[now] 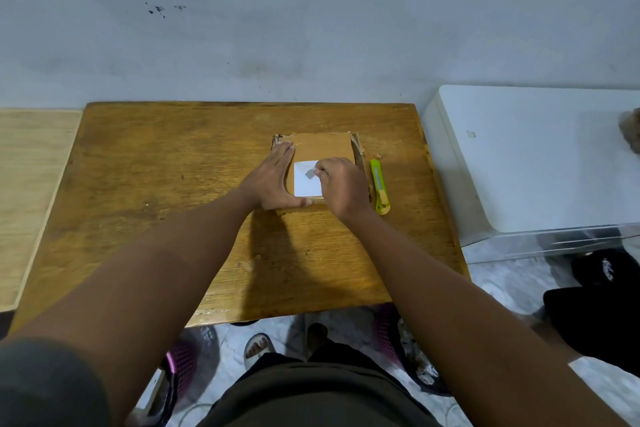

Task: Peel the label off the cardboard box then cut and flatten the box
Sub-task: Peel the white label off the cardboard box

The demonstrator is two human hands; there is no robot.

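A small brown cardboard box (325,146) sits on the wooden table (138,184), right of its middle. A white square label (304,186) is stuck on the box's top, near side. My left hand (273,180) lies flat along the box's left edge, thumb stretched across its near edge. My right hand (341,185) rests on the box's right part, and its fingertips pinch the label's upper right corner, which is lifted and folded back. A lime-green utility knife (379,185) lies on the table just right of the box.
A white appliance (536,156) stands close to the table's right side. A lighter wooden surface (27,184) adjoins the table on the left. A wall rises right behind the table. Below the near edge are my legs, a sandalled foot, purple baskets and dark cloth on the floor.
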